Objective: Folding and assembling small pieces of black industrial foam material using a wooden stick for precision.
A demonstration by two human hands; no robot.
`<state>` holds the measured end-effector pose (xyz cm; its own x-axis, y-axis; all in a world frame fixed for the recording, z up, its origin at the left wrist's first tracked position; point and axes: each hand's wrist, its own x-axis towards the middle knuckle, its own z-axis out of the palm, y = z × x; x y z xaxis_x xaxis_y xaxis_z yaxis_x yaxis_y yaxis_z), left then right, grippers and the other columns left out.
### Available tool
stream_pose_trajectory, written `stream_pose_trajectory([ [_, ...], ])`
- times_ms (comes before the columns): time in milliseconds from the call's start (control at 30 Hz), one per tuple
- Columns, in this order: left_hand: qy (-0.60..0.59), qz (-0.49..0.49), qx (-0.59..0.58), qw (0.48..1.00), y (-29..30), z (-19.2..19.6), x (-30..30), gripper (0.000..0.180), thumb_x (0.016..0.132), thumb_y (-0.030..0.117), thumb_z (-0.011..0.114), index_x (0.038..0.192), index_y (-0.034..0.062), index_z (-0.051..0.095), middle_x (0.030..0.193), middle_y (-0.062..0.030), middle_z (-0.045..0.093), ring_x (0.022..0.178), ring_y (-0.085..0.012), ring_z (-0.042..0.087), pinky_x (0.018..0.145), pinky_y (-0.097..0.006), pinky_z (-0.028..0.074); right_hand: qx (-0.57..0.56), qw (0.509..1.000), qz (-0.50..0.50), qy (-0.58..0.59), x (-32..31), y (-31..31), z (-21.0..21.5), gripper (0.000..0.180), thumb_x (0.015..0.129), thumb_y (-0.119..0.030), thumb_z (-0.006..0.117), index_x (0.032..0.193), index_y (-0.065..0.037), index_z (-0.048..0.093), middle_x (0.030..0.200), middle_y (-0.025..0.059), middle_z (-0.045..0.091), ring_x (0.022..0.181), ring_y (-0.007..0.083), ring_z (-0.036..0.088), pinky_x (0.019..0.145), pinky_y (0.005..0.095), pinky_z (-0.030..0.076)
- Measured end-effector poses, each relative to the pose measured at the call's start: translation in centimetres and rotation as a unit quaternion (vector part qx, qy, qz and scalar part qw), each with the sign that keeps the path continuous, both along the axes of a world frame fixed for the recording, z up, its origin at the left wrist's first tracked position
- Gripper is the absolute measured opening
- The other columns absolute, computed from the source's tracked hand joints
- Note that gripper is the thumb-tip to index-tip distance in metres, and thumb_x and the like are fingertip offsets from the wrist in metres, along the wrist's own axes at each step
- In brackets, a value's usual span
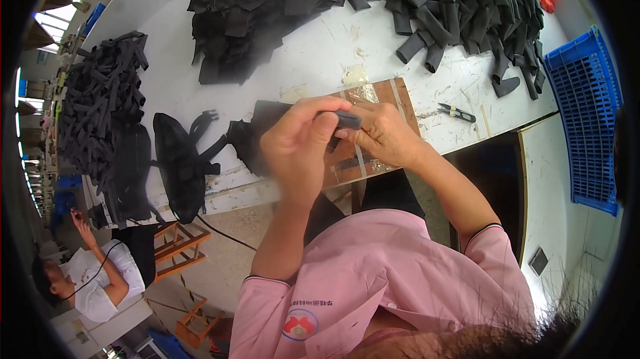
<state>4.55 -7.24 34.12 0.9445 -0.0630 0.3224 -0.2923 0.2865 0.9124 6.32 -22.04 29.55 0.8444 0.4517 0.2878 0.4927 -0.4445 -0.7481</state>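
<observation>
Both my hands meet above the near edge of the white table [300,59], over a brown wooden board [398,102]. Between them is a small folded black fabric piece [348,119]. My left hand [297,142] pinches it with thumb and curled fingers. From the other side, my right hand [385,134] grips the same piece, its fingers bent around the lower part. More black fabric [257,122] lies on the table just left of my left hand, partly hidden by it. A pair of thread snips [457,113] rests to the right of the board.
Flat black fabric pieces [247,19] are heaped at the back, folded black tubes [460,9] at the right. Black strips [100,106] and a strapped black pouch [179,166] lie left. A blue crate [587,119] stands right. A co-worker [100,279] sits at lower left beside a wooden stool [180,249].
</observation>
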Motion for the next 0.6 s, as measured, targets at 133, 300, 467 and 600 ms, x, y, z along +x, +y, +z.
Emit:
stream_pose_trajectory([
  [133, 0.060, -0.013, -0.203, 0.977, 1.3, -1.5, 0.2, 0.016, 0.084, 0.015, 0.054, 0.091, 0.0013, 0.058, 0.092, -0.0119, 0.060, 0.086, -0.0203, 0.055, 0.082, -0.035, 0.042, -0.066, 0.997, -0.008, -0.033, 0.0, -0.1, 2.1, 0.032, 0.080, -0.031, 0.055, 0.065, -0.003, 0.050, 0.061, 0.0139, 0.052, 0.056, 0.0318, 0.051, 0.051, 0.0399, 0.039],
  [300, 0.078, -0.008, -0.181, 0.980, 1.4, -2.7, 0.1, 0.016, 0.084, 0.016, 0.054, 0.090, 0.0024, 0.058, 0.092, -0.0099, 0.060, 0.087, -0.0202, 0.054, 0.084, -0.035, 0.041, -0.072, 0.995, -0.022, -0.063, 0.0, 0.7, -0.3, 0.031, 0.080, -0.030, 0.056, 0.065, -0.003, 0.050, 0.058, 0.0128, 0.052, 0.055, 0.0316, 0.052, 0.050, 0.0382, 0.039],
  [467, 0.030, 0.031, -0.078, 0.996, 1.6, -2.2, 0.3, 0.015, 0.085, 0.012, 0.053, 0.090, -0.0006, 0.058, 0.089, -0.0115, 0.060, 0.086, -0.0188, 0.054, 0.083, -0.032, 0.040, 0.022, 0.999, -0.025, -0.015, -0.6, 0.6, -1.5, 0.032, 0.081, -0.030, 0.055, 0.063, -0.004, 0.050, 0.057, 0.0138, 0.053, 0.053, 0.0316, 0.052, 0.049, 0.0381, 0.039],
  [600, 0.000, 0.102, 0.036, 0.994, 2.0, -2.6, 0.6, 0.011, 0.083, 0.004, 0.052, 0.087, -0.0034, 0.059, 0.083, -0.0070, 0.062, 0.079, -0.0122, 0.055, 0.074, -0.023, 0.042, -0.065, 0.998, -0.008, -0.003, 0.1, 0.5, 0.8, 0.034, 0.079, -0.031, 0.057, 0.062, -0.002, 0.052, 0.051, 0.0158, 0.051, 0.048, 0.0322, 0.050, 0.046, 0.0371, 0.039],
])
